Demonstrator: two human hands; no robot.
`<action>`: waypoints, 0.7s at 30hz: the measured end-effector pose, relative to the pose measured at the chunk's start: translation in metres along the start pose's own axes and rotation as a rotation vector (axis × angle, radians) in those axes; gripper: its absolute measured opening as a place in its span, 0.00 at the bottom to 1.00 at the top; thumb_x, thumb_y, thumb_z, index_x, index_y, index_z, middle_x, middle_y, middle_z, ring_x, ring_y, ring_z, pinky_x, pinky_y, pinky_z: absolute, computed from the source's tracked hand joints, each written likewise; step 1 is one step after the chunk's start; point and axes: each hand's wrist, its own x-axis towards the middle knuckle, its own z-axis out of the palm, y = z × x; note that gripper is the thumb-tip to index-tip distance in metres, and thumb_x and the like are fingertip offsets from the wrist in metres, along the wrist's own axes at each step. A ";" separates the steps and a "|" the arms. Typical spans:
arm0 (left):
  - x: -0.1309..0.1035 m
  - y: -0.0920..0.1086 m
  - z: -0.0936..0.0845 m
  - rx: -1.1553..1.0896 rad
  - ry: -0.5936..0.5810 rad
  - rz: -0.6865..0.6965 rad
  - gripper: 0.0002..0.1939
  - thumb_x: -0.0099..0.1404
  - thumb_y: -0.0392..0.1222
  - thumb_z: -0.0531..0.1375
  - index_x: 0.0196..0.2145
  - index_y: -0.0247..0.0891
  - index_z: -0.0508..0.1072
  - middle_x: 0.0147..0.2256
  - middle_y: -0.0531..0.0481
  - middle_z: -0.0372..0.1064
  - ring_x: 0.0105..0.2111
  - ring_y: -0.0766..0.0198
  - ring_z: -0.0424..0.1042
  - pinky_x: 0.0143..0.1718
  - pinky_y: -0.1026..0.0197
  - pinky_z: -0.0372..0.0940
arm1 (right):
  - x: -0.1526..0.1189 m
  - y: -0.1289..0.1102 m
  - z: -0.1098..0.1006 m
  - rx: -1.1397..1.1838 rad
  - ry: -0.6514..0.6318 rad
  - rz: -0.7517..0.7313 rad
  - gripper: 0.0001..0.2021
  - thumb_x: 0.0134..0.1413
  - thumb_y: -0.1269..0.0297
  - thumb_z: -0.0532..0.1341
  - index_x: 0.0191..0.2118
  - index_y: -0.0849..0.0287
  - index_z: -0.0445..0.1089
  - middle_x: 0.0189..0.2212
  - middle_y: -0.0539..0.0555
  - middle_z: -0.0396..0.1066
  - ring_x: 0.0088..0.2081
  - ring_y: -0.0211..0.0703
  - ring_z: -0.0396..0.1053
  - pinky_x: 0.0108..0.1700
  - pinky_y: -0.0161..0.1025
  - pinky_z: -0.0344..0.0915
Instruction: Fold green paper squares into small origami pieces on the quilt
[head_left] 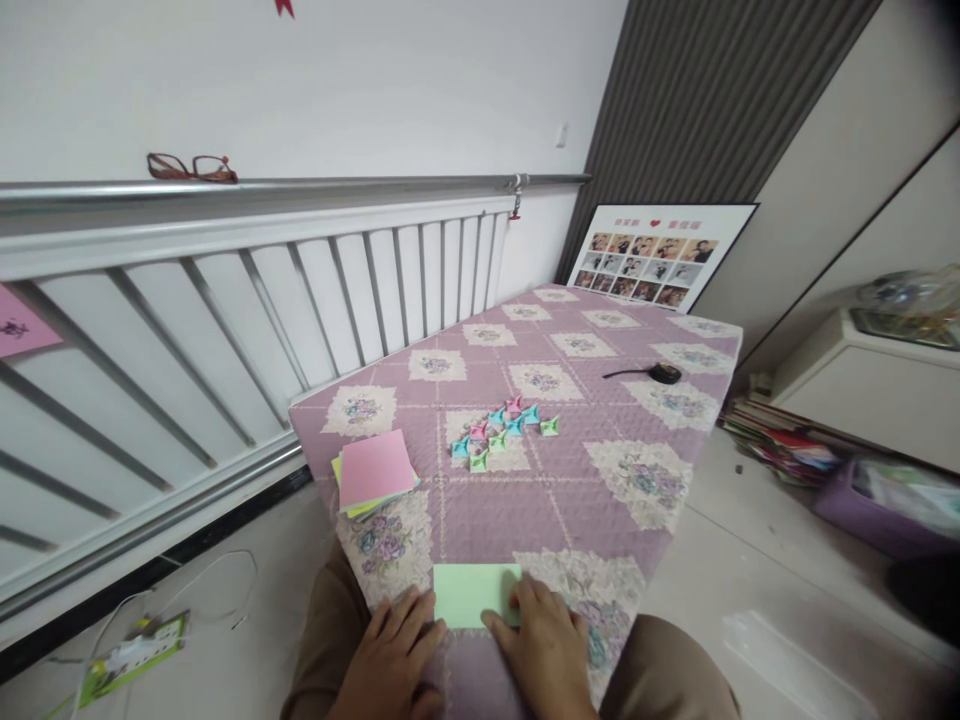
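A light green sheet of paper (pixel 471 594) lies as a wide rectangle near the table's close edge. Beside its left end rests my left hand (pixel 397 650), fingers stretched out flat, with fingertips at the paper's edge. My right hand (pixel 547 640) presses on the right end, fingers curved and the thumb on the lower edge. Farther up the cloth stand several small folded paper pieces: pink (pixel 478 430), blue (pixel 514 425) and green (pixel 550 426). To the left lies a stack of coloured paper sheets (pixel 376 470) with pink on top, yellow and green showing beneath.
A floral purple tablecloth (pixel 495 520) covers the table. A black object with a cord or strap (pixel 664 373) lies toward the right. White railing (pixel 337 290) borders the left side, with glasses (pixel 193 168) on its pipe. A framed photo board (pixel 652 260) leans at the far end.
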 end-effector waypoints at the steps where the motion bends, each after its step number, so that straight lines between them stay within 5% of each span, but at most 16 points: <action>1: -0.001 0.000 -0.002 -0.010 -0.011 -0.011 0.34 0.59 0.47 0.60 0.62 0.48 0.54 0.65 0.48 0.40 0.63 0.46 0.44 0.59 0.41 0.45 | 0.001 0.005 -0.002 -0.005 -0.011 0.019 0.12 0.46 0.51 0.63 0.34 0.53 0.69 0.37 0.54 0.73 0.41 0.53 0.68 0.38 0.45 0.54; 7: -0.003 0.003 -0.009 -0.057 -0.019 -0.039 0.35 0.56 0.42 0.60 0.61 0.47 0.55 0.65 0.49 0.39 0.63 0.47 0.42 0.60 0.41 0.43 | 0.006 0.050 -0.017 0.012 -0.079 0.124 0.12 0.47 0.49 0.60 0.26 0.52 0.68 0.32 0.50 0.71 0.38 0.51 0.67 0.36 0.45 0.55; 11: -0.004 0.002 -0.006 -0.085 0.019 -0.026 0.35 0.56 0.41 0.60 0.61 0.47 0.55 0.65 0.49 0.40 0.63 0.47 0.41 0.61 0.41 0.41 | 0.006 0.065 -0.015 0.015 0.073 0.100 0.07 0.50 0.56 0.59 0.28 0.51 0.69 0.31 0.51 0.71 0.37 0.51 0.67 0.36 0.45 0.55; 14: -0.005 0.001 -0.004 -0.119 0.051 -0.018 0.33 0.59 0.46 0.59 0.61 0.48 0.55 0.65 0.50 0.40 0.63 0.47 0.41 0.61 0.41 0.39 | 0.001 0.040 -0.007 0.144 0.237 -0.217 0.05 0.54 0.65 0.56 0.33 0.53 0.69 0.34 0.53 0.71 0.37 0.47 0.66 0.39 0.43 0.57; 16: -0.005 0.000 -0.006 -0.136 0.058 -0.010 0.32 0.60 0.50 0.58 0.60 0.49 0.55 0.65 0.49 0.41 0.63 0.48 0.41 0.61 0.42 0.39 | -0.002 0.010 0.001 0.230 0.192 -0.390 0.06 0.56 0.69 0.55 0.33 0.54 0.69 0.34 0.53 0.70 0.37 0.45 0.65 0.40 0.41 0.56; 21: -0.003 0.007 -0.038 -0.108 0.025 0.008 0.30 0.57 0.48 0.61 0.57 0.44 0.61 0.62 0.45 0.50 0.61 0.45 0.49 0.58 0.42 0.48 | -0.006 -0.047 0.024 0.233 0.104 -0.387 0.08 0.51 0.74 0.57 0.26 0.55 0.66 0.26 0.50 0.67 0.31 0.43 0.63 0.35 0.38 0.53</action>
